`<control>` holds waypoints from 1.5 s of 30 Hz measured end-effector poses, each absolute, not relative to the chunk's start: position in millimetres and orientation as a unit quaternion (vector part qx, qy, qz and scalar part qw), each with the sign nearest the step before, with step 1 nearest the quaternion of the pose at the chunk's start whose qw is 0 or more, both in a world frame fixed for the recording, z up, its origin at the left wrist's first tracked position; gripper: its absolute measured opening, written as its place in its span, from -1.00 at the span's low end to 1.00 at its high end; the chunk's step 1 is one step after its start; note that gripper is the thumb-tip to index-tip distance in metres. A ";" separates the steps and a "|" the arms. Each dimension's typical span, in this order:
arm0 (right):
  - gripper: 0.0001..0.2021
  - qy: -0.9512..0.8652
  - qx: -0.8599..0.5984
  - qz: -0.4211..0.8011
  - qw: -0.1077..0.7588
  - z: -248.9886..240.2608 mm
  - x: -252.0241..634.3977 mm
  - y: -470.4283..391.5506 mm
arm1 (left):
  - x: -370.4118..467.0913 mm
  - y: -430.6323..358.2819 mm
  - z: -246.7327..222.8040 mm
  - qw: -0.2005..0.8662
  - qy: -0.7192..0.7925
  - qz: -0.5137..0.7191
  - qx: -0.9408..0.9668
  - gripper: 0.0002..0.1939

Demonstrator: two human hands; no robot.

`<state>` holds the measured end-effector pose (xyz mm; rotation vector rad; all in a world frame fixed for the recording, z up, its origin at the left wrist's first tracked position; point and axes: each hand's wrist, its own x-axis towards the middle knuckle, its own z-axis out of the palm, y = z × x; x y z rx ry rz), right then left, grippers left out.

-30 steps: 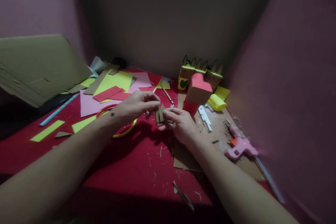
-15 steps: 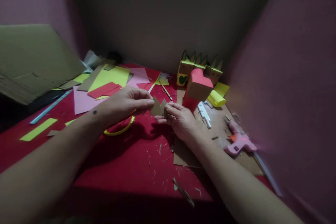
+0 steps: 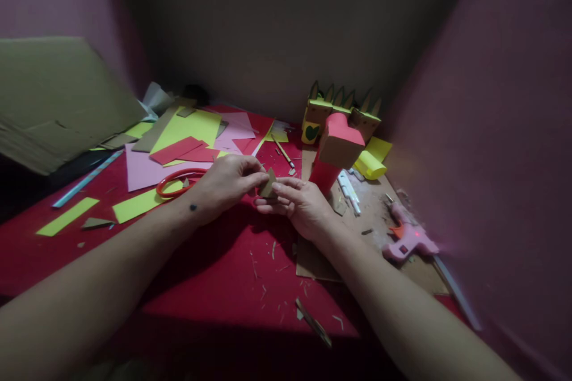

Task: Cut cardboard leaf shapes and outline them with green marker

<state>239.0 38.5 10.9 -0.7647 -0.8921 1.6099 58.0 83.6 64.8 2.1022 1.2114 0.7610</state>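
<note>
One small pointed piece of cardboard (image 3: 269, 187) showed between the two hands, above the red tabletop (image 3: 214, 274); whether a second lay behind it, I couldn't tell. The left hand (image 3: 229, 182) had a narrow grip, thumb and finger pinched at the piece's left edge. The right hand (image 3: 309, 205) held it from the other side, its thumb on the face and other fingers spread below. So the piece sat right at the fingertips of both.

Past the left wrist lay one red ring (image 3: 166, 190), partly hidden, and farther left one blue striped stick (image 3: 87, 180). One pencil (image 3: 283, 152) lay beyond the hands. On the right stood one red heart-topped block (image 3: 340, 146), before boxes with six spikes (image 3: 339, 97) that I could count. Near it were one yellow roll (image 3: 370, 166) and one pink glue gun (image 3: 411, 239).
</note>
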 end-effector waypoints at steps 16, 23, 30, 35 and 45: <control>-0.64 -0.367 -0.372 0.661 0.538 15.4 236.4 36.7 | 56.3 89.3 52.1 0.518 0.421 0.223 0.711 -0.68; -0.57 -0.420 -0.335 0.677 0.503 22.4 239.3 32.3 | 52.0 94.0 57.2 0.600 0.395 0.222 0.659 -0.73; -0.49 -0.521 -0.382 0.563 0.515 17.8 234.2 30.3 | 48.4 98.5 60.2 0.636 0.383 0.213 0.635 -0.64; -0.54 -0.524 -0.406 0.539 0.520 13.9 231.4 29.4 | 48.2 93.8 60.7 0.636 0.373 0.211 0.642 -0.66; -0.53 -0.499 -0.382 0.563 0.537 12.8 231.7 32.1 | 47.7 93.5 58.4 0.584 0.384 0.224 0.679 -0.68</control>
